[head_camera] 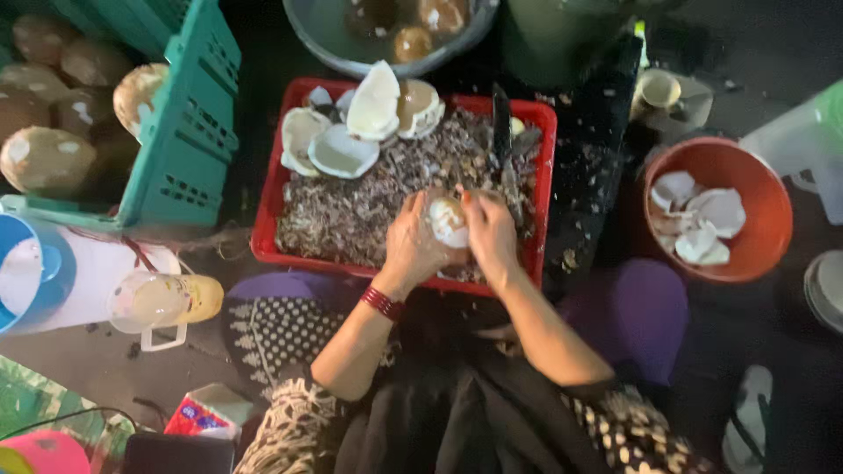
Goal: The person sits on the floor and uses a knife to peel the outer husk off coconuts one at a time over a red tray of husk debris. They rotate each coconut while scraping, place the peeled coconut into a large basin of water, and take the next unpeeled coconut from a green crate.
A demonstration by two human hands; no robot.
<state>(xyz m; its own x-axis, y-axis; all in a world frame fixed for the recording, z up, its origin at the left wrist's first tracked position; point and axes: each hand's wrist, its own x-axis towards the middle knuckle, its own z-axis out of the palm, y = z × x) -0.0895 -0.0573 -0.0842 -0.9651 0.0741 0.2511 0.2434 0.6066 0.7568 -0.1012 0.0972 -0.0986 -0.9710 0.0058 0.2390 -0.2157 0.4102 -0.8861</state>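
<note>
The fingers of the left hand (411, 244) curl closed around the near-left side of a partly peeled coconut (447, 221), whose white flesh shows between patches of brown skin. The right hand (492, 233) closes on the coconut's other side, its fingers wrapped over the top and right edge; whether it also grips a small tool cannot be told. Both hands hold the coconut just above the near half of a red plastic tray (265, 230), over a thick bed of brown peel shavings (360, 206) that fills most of it. A red bangle (381, 303) circles the left wrist.

At the tray's far-left corner lie several white coconut pieces (347, 132), cupped and stacked against one another. A dark blade (501, 132) stands along the tray's far-right part, just beyond the right hand.

To the right of the tray, well apart, an orange bowl (766, 211) holds more white coconut flesh. Beyond the tray a grey basin (325, 35) holds water and a few brownish coconuts. To the left, a green plastic crate (184, 132) holds whole brown-skinned coconuts (46, 160). Near the person's left knee a clear plastic jug (162, 303) lies on its side beside a blue bucket (39, 272).
</note>
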